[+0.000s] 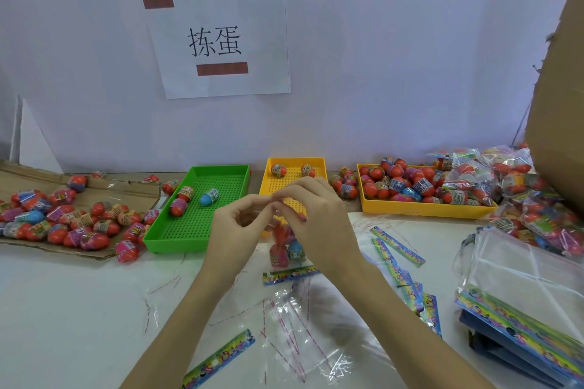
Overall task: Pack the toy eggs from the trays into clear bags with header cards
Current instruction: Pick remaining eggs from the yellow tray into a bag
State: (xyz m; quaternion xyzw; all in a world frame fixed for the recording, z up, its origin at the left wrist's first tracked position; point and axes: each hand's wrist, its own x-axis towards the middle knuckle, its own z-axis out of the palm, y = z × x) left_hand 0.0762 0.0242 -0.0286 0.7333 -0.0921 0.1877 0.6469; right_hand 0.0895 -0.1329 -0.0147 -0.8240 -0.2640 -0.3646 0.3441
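Both hands are raised over the table centre, fingertips meeting. My left hand (235,224) and my right hand (311,215) pinch the top of a clear bag (286,245) that hangs below them with several toy eggs inside, pink, blue and red; its colourful header card (289,275) is at the bottom. Behind the hands, a green tray (196,230) holds three eggs. A small yellow tray (317,164) holds two. A larger yellow tray (423,210) at the right is full of eggs.
Loose eggs lie on flat cardboard (19,174) at left. Empty clear bags with header cards (297,325) lie near the front, a stack of them (518,294) at right. Filled bags (537,199) pile at far right beside a cardboard box (562,104).
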